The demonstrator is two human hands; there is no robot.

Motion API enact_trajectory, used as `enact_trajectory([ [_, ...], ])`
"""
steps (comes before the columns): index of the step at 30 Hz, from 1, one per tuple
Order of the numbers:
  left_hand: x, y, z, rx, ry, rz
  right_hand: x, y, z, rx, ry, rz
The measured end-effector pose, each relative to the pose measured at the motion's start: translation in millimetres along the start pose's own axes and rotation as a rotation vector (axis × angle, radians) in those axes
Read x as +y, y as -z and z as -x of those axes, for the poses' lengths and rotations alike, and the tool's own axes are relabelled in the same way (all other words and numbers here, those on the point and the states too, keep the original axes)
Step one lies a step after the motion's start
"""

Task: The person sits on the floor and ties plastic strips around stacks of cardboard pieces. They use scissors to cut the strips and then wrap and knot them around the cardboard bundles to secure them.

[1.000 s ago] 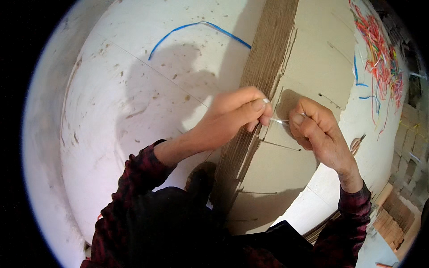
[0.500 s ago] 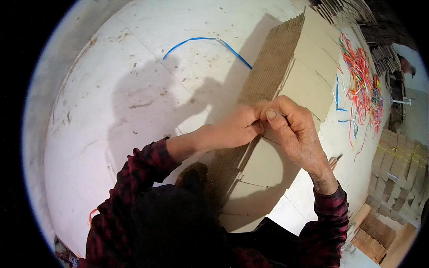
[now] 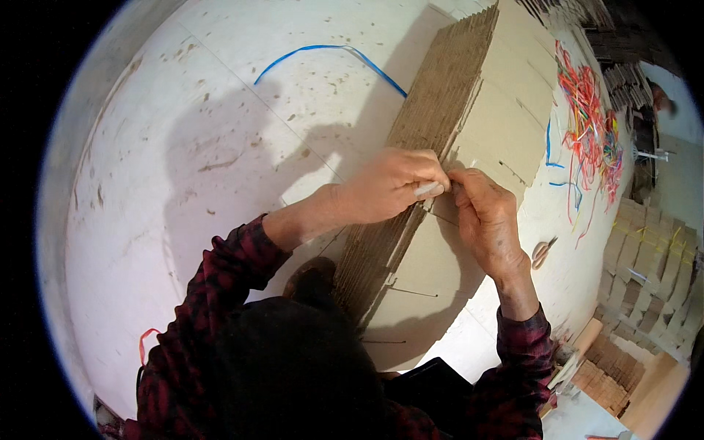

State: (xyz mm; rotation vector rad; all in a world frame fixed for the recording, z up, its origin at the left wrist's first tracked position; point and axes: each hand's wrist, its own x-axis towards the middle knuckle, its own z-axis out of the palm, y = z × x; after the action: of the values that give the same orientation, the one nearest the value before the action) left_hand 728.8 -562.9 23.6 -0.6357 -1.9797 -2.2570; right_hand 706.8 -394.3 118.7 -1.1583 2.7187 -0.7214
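Note:
A long stack of flat brown cardboard sheets (image 3: 451, 81) lies in front of me, its layered edges facing left and its smooth face to the right. Over the middle of it, my left hand (image 3: 392, 187) is closed in a pinch, thumb pressed to the curled fingers. Close beside it my right hand (image 3: 490, 220) also pinches, thumb against the index finger, its tips almost meeting the left ones. Whatever the fingertips hold is too small and hidden to name. Both hands are just above the stack's upper edge; whether they touch it I cannot tell.
A blue strap (image 3: 323, 48) curves on the pale floor beyond the stack. To the right lie scissors (image 3: 543, 252), blue strap pieces (image 3: 548, 147) and a tangle of red and coloured straps (image 3: 584, 103). Tied cardboard bundles (image 3: 645, 249) stand at far right. My shoe (image 3: 312, 281) is left of the stack.
My hands, overlapped before, have drawn slightly apart and now meet only near the fingertips. The right hand has shifted down a little, and the scissors behind it show fully.

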Motion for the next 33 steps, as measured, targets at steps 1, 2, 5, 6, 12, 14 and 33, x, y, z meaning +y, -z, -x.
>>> enact_trajectory([
  [1,5.1,-0.7,3.0,0.023,0.11,0.131,3.1,-3.7,1.8,0.025,0.008,-0.004],
  [2,8.5,-1.5,5.4,0.046,0.219,0.264,2.5,-5.8,2.9,0.042,0.016,0.02],
  [5,5.2,-7.8,8.6,0.178,0.372,0.555,-6.0,-12.9,4.0,0.076,0.041,0.119],
  [6,3.8,-9.5,9.3,0.203,0.384,0.588,-9.8,-14.6,3.7,0.084,0.043,0.144],
  [12,2.9,-11.3,5.0,0.261,0.374,0.632,-8.0,-16.6,-0.1,0.162,0.072,0.137],
  [14,3.2,-17.2,1.9,0.305,0.352,0.622,-7.5,-14.6,0.1,0.2,0.068,0.076],
  [33,24.7,-23.7,6.5,0.228,-0.084,-0.578,-2.5,-26.4,7.6,0.429,0.008,-0.035],
])
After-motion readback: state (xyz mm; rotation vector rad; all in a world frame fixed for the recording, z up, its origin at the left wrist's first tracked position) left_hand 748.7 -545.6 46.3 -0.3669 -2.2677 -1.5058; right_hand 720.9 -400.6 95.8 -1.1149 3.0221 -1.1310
